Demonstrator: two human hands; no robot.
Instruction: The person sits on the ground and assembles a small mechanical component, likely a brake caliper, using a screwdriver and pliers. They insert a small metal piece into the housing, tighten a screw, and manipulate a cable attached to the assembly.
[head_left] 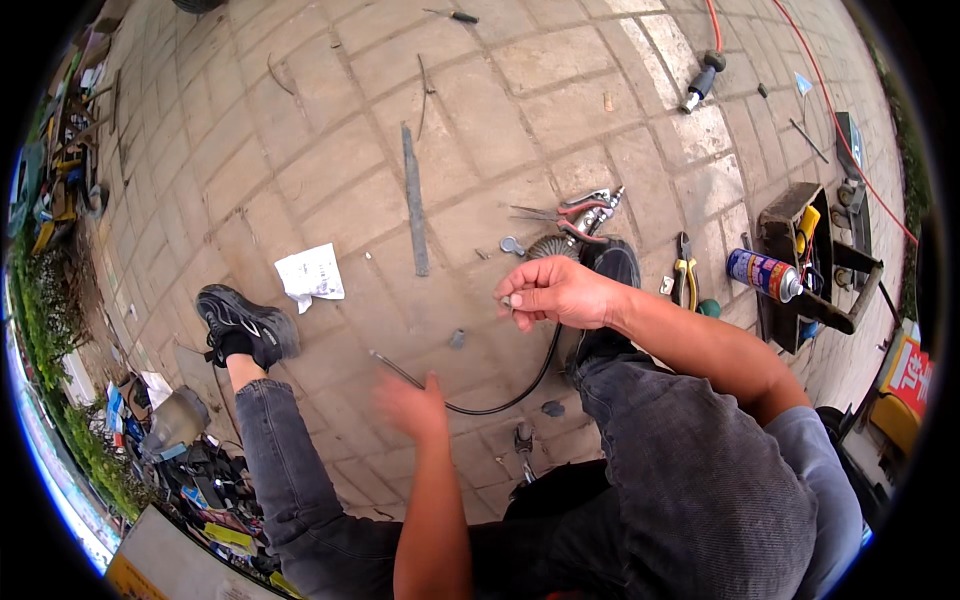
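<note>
The person sits low over a paved floor [330, 150], knees apart, and the right hand [555, 292] is up in front with thumb and fingers pinched on a small metal piece [508, 299] — too tiny to tell what kind. The left hand [412, 408] is a blur lower down, so whether it is spread or closed cannot be told; it sits just beside a black cable [500, 402] that curves across the floor between the shoes, its bare wire end [392, 366] poking out to the left. It looks like the fitting stage — small piece and wire end being brought together — and the next move would call for a steady left hand to catch that wire. Pliers [590, 212], a spray can [764, 274] and a flat metal bar [414, 200] lie within reach.
</note>
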